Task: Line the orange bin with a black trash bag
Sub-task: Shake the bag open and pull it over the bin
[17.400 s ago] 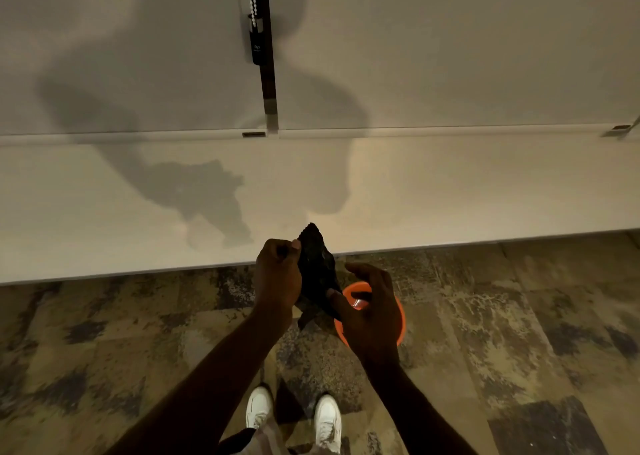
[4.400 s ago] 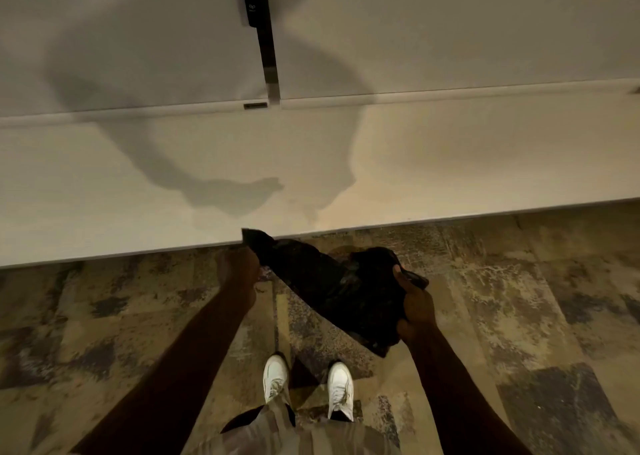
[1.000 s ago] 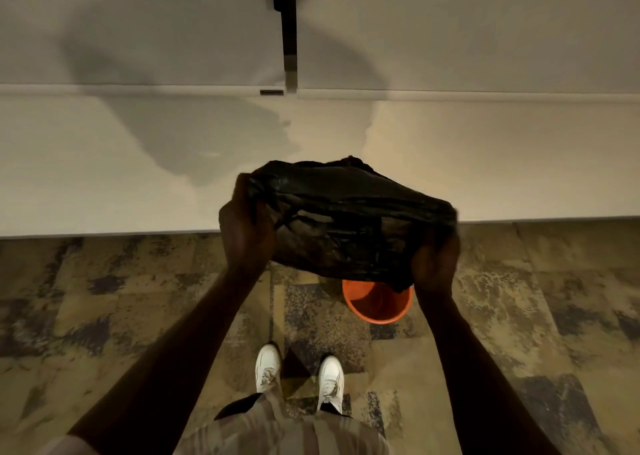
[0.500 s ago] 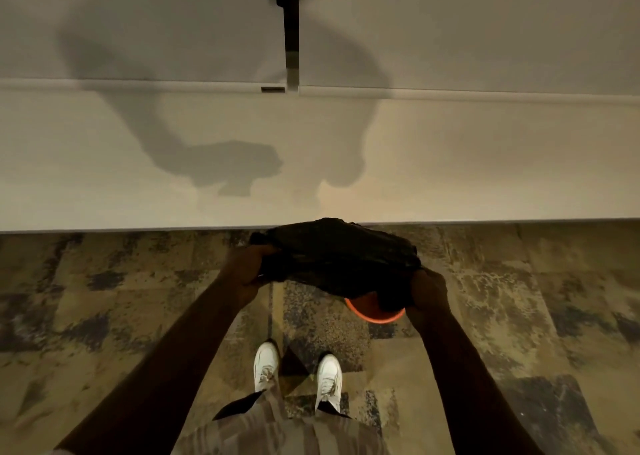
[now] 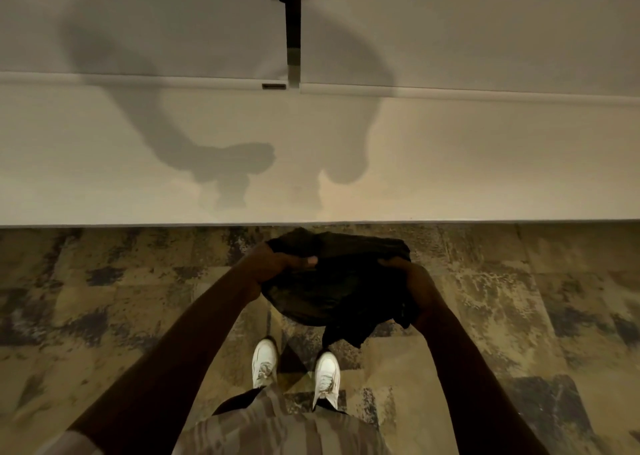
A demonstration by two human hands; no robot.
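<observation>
Two hands on the bag: the left hand grips its left edge with the thumb laid across the top, and the right hand clutches the right edge, fingers curled into the plastic. The bag is stretched between them, low over the floor, close to the floor's far edge where the wall begins, and just ahead of the white shoes.

And the bin? Not showing at all. My read is that it sits under that black sheet, but nothing orange peeks out, so I can't confirm it.

That's the danger. With the bin hidden, the bag goes down blind. Miss the rim on one side and the plastic drapes over the top instead of dropping inside. A loose part of the bag hangs off its near right side, toward the shoes. If that is the bottom, it's outside rather than in, and the liner ends up bunched. Whether the mouth is open I can't tell, and if the layers cling together it just caps the bin. Thin plastic and a tight grip are a risk too: a hard tug over the rim could tear it, or tip a light bin.
</observation>
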